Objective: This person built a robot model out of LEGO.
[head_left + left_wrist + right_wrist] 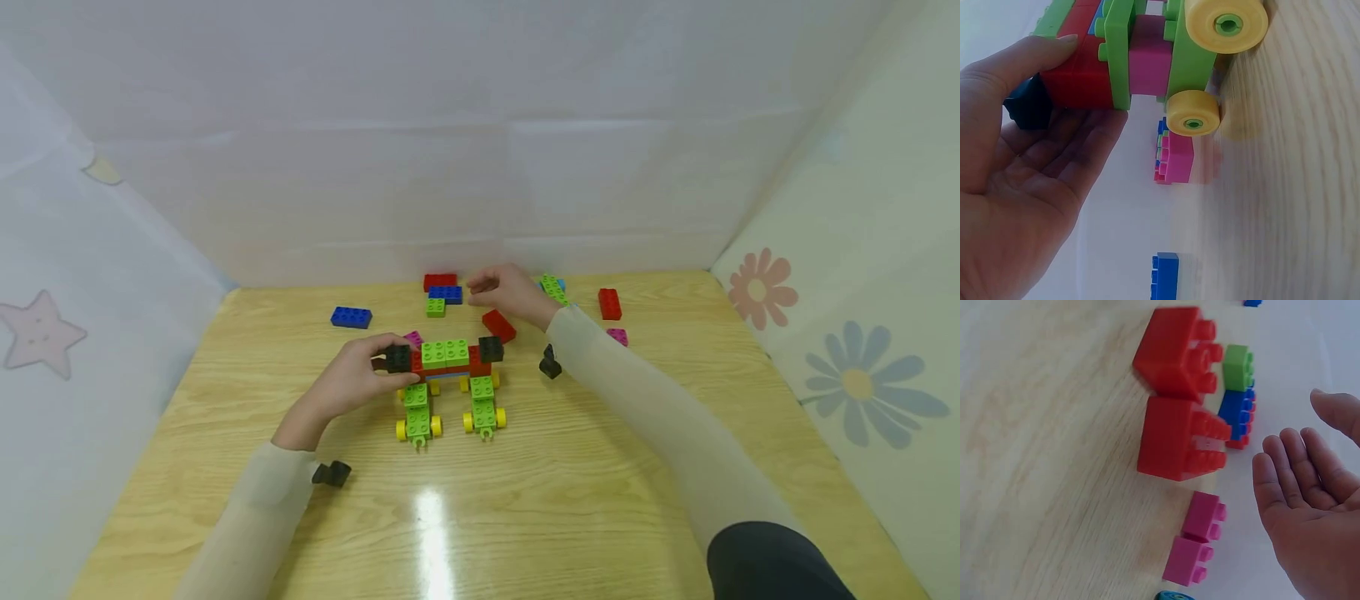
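My left hand (352,373) grips the left end of a toy-brick vehicle (446,355), its thumb on a red brick (1079,87) and its fingers behind and beneath. The vehicle has a row of green bricks on red ones, a black brick (491,348) at its right end, and two green wheeled bases with yellow wheels (437,426). My right hand (517,295) holds nothing; its fingers are slightly bent over the back of the table. Just below it lies a loose red brick (498,326). In the right wrist view the palm of that hand shows beside the bricks.
A blue brick (351,317) lies at the left. At the back are a red (440,281), a blue (446,295) and a small green brick (435,308). A green brick (554,288), a red brick (610,304) and a pink brick (618,337) lie right. Fabric walls enclose the table.
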`<state>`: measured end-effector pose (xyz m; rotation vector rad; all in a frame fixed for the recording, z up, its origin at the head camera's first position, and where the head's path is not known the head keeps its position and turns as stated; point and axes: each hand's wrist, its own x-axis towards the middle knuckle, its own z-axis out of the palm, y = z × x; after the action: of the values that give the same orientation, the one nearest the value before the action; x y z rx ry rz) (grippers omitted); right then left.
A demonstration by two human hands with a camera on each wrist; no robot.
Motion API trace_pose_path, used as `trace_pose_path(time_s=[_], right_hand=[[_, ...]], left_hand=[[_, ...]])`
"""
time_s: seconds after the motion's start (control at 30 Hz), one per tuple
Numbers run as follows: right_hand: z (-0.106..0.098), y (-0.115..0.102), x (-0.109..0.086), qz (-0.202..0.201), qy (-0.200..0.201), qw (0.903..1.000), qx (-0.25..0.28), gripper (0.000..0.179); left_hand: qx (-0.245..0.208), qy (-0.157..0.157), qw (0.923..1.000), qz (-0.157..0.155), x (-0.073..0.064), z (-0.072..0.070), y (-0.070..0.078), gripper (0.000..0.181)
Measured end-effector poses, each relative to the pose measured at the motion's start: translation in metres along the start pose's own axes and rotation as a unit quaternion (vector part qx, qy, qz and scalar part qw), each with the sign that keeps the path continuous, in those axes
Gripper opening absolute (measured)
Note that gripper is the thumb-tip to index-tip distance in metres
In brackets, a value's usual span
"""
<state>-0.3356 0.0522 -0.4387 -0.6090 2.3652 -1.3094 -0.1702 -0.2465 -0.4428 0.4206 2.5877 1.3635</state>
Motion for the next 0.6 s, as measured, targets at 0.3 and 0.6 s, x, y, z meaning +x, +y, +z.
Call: trace_pose_path(time_s=[0.3,0.6], right_hand=[[0.013,0.012,0.032,0.027,0.029,0.9992,-0.01,0.049],[0.025,0.019,0.054,0.043,0.039,0.9973,-0.046,0.05]], left_hand=[[0.003,-0.001,1.0,0.004,0.0,0.0,0.001,0.046],[0.001,-0.004,1.0,0.002,0.0,0.002,0.0,0.046]])
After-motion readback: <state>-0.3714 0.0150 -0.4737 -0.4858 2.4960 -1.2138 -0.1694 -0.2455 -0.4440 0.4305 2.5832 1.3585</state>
